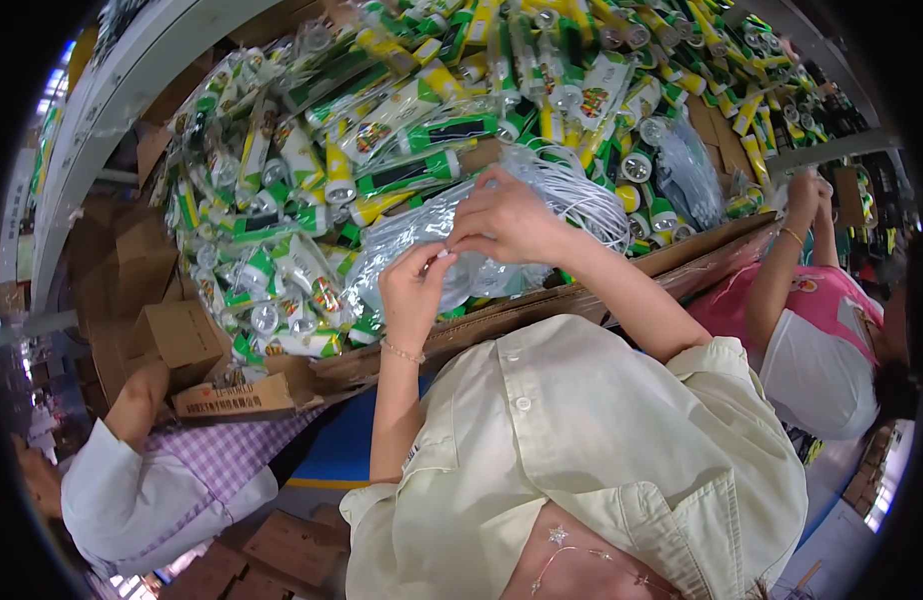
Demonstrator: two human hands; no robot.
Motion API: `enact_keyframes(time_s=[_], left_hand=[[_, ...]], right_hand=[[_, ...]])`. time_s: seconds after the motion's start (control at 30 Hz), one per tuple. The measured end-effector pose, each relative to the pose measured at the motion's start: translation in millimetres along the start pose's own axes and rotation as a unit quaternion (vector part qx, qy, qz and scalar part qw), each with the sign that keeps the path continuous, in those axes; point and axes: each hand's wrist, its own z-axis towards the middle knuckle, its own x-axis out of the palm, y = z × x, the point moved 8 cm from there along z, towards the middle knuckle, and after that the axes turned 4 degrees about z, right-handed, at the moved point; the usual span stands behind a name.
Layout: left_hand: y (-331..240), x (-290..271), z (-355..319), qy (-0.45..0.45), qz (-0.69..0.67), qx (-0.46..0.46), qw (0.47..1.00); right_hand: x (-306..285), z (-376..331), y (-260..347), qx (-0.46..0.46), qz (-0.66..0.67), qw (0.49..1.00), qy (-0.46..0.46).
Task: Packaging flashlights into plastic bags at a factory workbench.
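My left hand (414,290) and my right hand (507,222) meet over the front part of a heap, fingertips pinched close together. Whatever lies between the fingertips is too small or too clear to make out. Beneath them is a pile of clear plastic bags (387,245). A bundle of white cables (592,205) lies just right of my right hand. All around are green, yellow and white flashlights (412,175), many of them inside clear bags.
A cardboard edge (682,262) runs along the front of the heap. More clear bags (690,175) lie at the right. Open cardboard boxes (182,335) stand at the left. Co-workers are on both sides: one in a checked purple apron (232,450), one in pink (727,310).
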Motion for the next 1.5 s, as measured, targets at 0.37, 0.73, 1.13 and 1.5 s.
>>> enact_keyframes(time_s=[0.37, 0.73, 1.13, 1.5], left_hand=[[0, 17, -2, 0.072, 0.051, -0.030, 0.996], [-42, -23, -6, -0.016, 0.166, 0.137, 0.976], [11, -68, -13, -0.074, 0.303, -0.027, 0.950], [84, -64, -19, -0.038, 0.077, -0.210, 0.974]], right_hand=[[2, -23, 11, 0.023, -0.057, 0.998, -0.001], [-3, -24, 41, -0.038, -0.118, 0.988, 0.087], [-7, -40, -21, 0.082, -0.105, 0.963, 0.234], [-171, -72, -242, 0.519, -0.175, 0.834, -0.067]])
